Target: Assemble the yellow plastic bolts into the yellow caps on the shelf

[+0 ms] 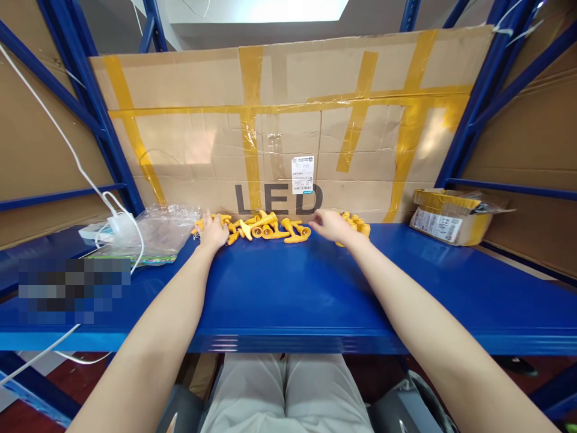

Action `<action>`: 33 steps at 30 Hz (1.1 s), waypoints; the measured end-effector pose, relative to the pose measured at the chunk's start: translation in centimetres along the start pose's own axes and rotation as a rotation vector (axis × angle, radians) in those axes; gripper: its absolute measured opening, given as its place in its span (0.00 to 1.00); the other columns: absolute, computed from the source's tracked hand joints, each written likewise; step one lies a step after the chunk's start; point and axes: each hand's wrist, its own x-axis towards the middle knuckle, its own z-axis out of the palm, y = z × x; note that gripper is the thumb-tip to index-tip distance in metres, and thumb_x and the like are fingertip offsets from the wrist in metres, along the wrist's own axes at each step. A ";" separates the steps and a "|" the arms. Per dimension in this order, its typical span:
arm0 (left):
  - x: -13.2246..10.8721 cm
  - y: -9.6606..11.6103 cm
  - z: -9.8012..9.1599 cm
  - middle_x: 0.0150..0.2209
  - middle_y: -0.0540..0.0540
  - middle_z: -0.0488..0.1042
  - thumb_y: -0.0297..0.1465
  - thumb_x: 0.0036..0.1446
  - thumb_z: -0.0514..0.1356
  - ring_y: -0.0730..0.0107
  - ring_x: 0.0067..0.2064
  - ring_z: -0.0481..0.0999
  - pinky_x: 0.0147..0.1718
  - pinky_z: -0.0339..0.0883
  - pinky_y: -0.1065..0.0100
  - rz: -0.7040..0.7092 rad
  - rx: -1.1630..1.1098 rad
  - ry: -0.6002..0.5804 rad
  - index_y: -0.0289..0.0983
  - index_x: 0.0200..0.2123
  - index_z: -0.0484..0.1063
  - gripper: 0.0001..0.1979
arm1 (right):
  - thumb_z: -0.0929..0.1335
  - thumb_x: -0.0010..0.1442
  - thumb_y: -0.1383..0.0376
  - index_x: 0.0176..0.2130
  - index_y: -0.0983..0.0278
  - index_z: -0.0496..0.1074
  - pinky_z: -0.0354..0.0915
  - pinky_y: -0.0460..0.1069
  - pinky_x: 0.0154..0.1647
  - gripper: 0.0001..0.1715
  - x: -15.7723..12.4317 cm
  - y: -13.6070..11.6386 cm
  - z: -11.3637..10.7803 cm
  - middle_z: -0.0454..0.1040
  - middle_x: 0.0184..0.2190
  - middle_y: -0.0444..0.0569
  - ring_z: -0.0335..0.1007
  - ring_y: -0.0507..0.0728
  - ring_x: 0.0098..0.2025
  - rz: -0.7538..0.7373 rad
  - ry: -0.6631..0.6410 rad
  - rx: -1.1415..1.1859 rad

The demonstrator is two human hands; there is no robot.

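My left hand (214, 232) rests on the left end of a loose pile of small yellow plastic pieces (267, 226), fingers spread over them. The pieces have flared, cup-like ends and lie at mixed angles against the cardboard. Just right of the pile is my right hand (332, 227), its fingertips pointing left, slightly apart, close to the nearest yellow piece (296, 231). I see nothing held in it. Beyond its wrist stands a tight group of similar yellow pieces (358, 224), partly hidden by the hand and forearm.
A large taped cardboard sheet (279, 138) backs the blue shelf (288, 288). At left lie clear plastic bags (166, 231) and a white cable (67, 141). An opened small carton (446, 218) sits at right. Blue rack posts (478, 108) frame both sides.
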 end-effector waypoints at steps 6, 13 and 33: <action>-0.3 0.9 -0.6 0.69 0.35 0.45 0.33 0.60 0.48 0.48 0.70 0.41 0.63 0.42 0.37 0.071 -0.018 0.041 0.34 0.62 0.58 0.27 | 0.60 0.66 0.57 0.60 0.61 0.62 0.57 0.62 0.57 0.25 -0.4 -1.5 4.8 0.57 0.65 0.59 0.58 0.66 0.63 -0.114 -0.118 -0.066; -0.5 1.9 -0.7 0.70 0.36 0.44 0.30 0.59 0.48 0.50 0.70 0.43 0.64 0.43 0.39 0.180 -0.033 0.080 0.34 0.61 0.61 0.26 | 0.58 0.67 0.58 0.49 0.66 0.67 0.63 0.53 0.47 0.18 0.1 -2.2 4.5 0.69 0.52 0.61 0.69 0.63 0.52 0.220 -0.071 0.011; -3.3 6.8 -2.6 0.67 0.42 0.56 0.41 0.62 0.50 0.57 0.66 0.57 0.62 0.54 0.51 0.807 -0.159 -0.011 0.43 0.67 0.49 0.31 | 0.56 0.62 0.74 0.56 0.70 0.64 0.60 0.57 0.46 0.24 0.1 -2.4 2.4 0.70 0.51 0.63 0.67 0.65 0.48 -0.296 0.467 -0.127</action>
